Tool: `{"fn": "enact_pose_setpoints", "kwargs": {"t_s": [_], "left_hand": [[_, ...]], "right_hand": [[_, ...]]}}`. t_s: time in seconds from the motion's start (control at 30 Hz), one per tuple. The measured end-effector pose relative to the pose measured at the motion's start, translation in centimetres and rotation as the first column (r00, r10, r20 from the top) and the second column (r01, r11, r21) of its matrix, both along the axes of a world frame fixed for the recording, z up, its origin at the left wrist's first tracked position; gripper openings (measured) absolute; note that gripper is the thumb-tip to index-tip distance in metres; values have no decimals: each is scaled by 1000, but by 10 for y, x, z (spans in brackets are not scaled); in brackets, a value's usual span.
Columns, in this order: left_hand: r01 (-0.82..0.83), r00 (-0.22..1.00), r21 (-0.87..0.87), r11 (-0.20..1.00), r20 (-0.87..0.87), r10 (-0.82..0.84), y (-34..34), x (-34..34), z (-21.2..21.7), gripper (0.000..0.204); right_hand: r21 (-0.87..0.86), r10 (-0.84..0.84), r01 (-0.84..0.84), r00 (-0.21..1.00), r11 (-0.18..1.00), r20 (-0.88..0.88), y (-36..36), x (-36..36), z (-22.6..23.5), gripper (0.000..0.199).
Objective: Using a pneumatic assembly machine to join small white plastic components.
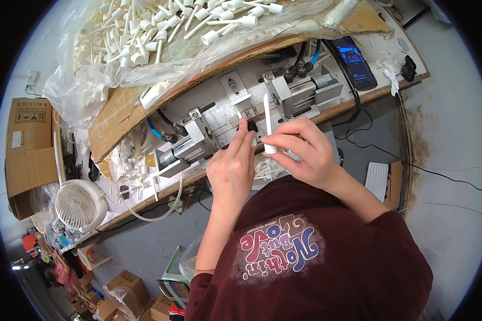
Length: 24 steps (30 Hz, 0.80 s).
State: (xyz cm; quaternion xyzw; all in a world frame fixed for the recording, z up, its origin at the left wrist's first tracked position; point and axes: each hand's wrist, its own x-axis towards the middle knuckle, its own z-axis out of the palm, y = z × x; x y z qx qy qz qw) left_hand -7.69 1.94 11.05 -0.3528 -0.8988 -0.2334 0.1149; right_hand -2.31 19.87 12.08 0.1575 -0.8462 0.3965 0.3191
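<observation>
Between the fingertips of my right hand is a white plastic cap with a long stem. The ribbed cap end sits in the pinch and the stem points up and away from me. My left hand reaches over the metal fixture with its index finger stretched out. Its fingertip is at a small white part in the middle of the fixture; whether it presses on it I cannot tell. Two metal air cylinders flank this spot, the left cylinder and the right cylinder.
Beyond the fixture, a plastic-lined cardboard box holds a heap of white stemmed caps. A phone lies at the back right. A white fan stands at the left, near loose white parts. Black cables hang off the bench.
</observation>
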Motion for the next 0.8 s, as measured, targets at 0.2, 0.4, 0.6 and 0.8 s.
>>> {"fn": "enact_pose_setpoints", "kwargs": {"t_s": [0.2, 0.4, 0.6, 0.8], "left_hand": [[-5, 1000, 4, 1000, -8, 5, 1, -1, 0, 27], [-13, 1000, 7, 1000, -4, 13, 2, -1, 2, 27], [-19, 1000, -2, 1000, -23, 19, 1, 0, 1, 27], [2, 996, -15, 1000, -94, -4, 1, 1, -2, 31]], "right_hand": [[-67, 34, -33, 999, 997, 20, -7, 2, -7, 31], [-81, 27, -25, 999, 996, 32, -9, 4, -9, 29], [-92, 17, -11, 998, 996, 66, -13, 6, -6, 32], [-24, 4, -4, 1000, 1000, 15, -8, 3, -4, 29]]}}
